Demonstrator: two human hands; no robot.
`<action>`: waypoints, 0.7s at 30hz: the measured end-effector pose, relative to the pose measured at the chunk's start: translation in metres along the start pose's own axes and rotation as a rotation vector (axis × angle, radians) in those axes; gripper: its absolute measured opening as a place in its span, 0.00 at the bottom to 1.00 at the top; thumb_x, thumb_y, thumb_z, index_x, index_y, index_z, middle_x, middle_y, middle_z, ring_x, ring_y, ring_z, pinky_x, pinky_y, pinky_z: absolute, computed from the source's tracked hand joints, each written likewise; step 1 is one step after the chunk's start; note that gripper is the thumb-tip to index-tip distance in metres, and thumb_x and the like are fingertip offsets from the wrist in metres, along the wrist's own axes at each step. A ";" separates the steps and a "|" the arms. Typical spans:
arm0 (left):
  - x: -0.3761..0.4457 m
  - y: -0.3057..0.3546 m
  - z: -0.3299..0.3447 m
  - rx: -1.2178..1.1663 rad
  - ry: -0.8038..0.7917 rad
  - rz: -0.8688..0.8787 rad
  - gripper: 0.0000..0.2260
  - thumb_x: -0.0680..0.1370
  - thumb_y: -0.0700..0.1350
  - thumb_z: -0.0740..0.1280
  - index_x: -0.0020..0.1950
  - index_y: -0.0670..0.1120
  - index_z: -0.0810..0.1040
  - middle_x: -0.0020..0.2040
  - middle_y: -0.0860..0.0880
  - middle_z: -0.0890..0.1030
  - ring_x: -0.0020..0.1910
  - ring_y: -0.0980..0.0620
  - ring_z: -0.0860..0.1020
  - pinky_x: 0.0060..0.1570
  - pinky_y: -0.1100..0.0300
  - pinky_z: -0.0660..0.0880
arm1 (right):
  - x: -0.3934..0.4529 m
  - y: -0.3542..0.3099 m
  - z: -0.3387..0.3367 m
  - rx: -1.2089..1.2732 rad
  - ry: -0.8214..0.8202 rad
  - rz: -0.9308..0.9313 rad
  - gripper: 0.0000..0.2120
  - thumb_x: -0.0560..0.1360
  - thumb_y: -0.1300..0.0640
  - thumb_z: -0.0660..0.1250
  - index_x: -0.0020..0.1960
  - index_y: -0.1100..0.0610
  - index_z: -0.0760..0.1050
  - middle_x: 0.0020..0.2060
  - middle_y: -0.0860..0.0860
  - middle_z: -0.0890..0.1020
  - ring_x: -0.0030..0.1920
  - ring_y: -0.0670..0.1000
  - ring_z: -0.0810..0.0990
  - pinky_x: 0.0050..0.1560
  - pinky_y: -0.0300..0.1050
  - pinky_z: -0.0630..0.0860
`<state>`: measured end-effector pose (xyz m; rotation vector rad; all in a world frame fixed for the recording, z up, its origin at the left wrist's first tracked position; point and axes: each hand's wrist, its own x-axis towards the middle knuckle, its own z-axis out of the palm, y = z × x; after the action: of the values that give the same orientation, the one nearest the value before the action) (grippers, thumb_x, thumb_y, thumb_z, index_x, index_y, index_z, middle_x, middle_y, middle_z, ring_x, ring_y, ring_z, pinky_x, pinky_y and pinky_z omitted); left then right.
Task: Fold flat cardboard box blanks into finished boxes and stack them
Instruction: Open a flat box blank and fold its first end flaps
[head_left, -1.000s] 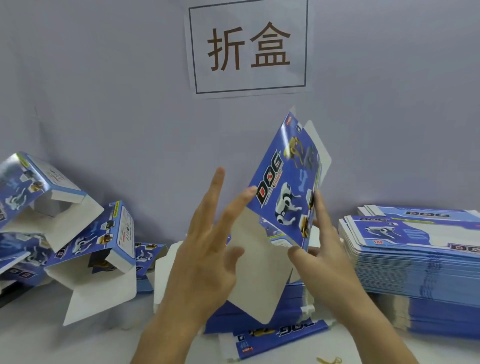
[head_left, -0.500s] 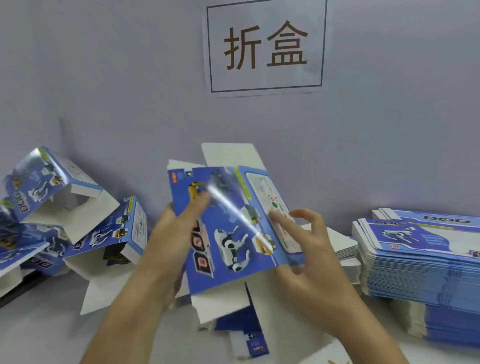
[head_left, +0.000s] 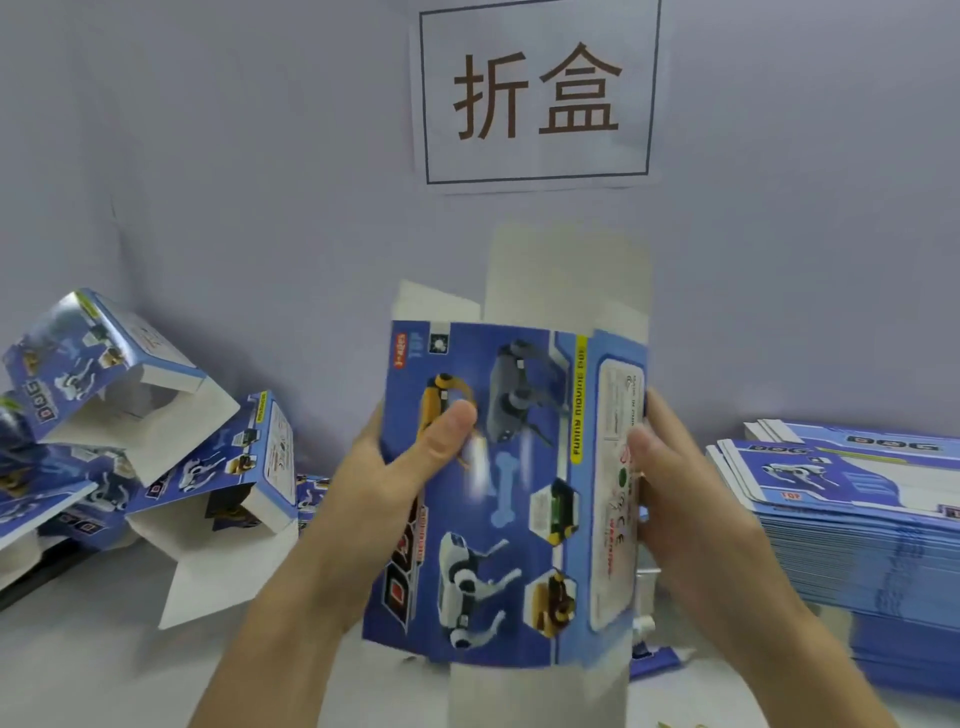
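I hold a blue printed box blank (head_left: 509, 499) upright in front of me, its dog pictures facing me and white flaps sticking out above and below. My left hand (head_left: 400, 467) grips its left edge, thumb pressed on the printed face. My right hand (head_left: 675, 483) grips the right side panel, thumb on the front and fingers behind. A tall stack of flat blanks (head_left: 857, 525) lies at the right. Folded boxes (head_left: 218, 478) with open flaps lie in a loose heap at the left.
A white table (head_left: 104, 670) runs under everything, against a grey wall with a paper sign (head_left: 537, 93). More blue blanks (head_left: 655, 662) lie on the table behind the held one, mostly hidden.
The blank has been turned from a tilted, edge-on pose to face me squarely and raised closer. Both hands shifted from loose fingertip contact to gripping its left and right edges.
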<state>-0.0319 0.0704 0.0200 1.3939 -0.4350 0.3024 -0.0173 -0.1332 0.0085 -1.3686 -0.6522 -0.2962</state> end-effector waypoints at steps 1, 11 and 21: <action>0.000 0.000 0.008 -0.017 -0.033 0.004 0.31 0.67 0.62 0.76 0.68 0.56 0.75 0.56 0.49 0.85 0.52 0.45 0.85 0.47 0.51 0.83 | 0.003 0.001 0.002 0.028 0.013 -0.001 0.19 0.79 0.45 0.64 0.69 0.42 0.73 0.52 0.43 0.86 0.51 0.43 0.85 0.54 0.47 0.82; 0.000 -0.015 0.048 0.048 0.026 0.178 0.24 0.78 0.62 0.56 0.73 0.72 0.57 0.61 0.65 0.80 0.61 0.60 0.80 0.57 0.58 0.79 | -0.008 -0.015 -0.001 -0.239 0.212 -0.137 0.36 0.69 0.28 0.63 0.75 0.29 0.56 0.69 0.22 0.65 0.70 0.27 0.62 0.64 0.28 0.65; 0.000 -0.006 0.046 0.025 0.156 0.217 0.20 0.76 0.58 0.66 0.66 0.74 0.67 0.51 0.49 0.85 0.44 0.45 0.86 0.35 0.56 0.82 | -0.013 -0.008 0.004 -0.384 0.084 -0.268 0.38 0.76 0.54 0.65 0.80 0.41 0.51 0.56 0.22 0.76 0.58 0.27 0.75 0.52 0.22 0.72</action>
<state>-0.0347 0.0246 0.0197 1.3379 -0.4554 0.5916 -0.0325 -0.1336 0.0076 -1.6230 -0.7336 -0.7193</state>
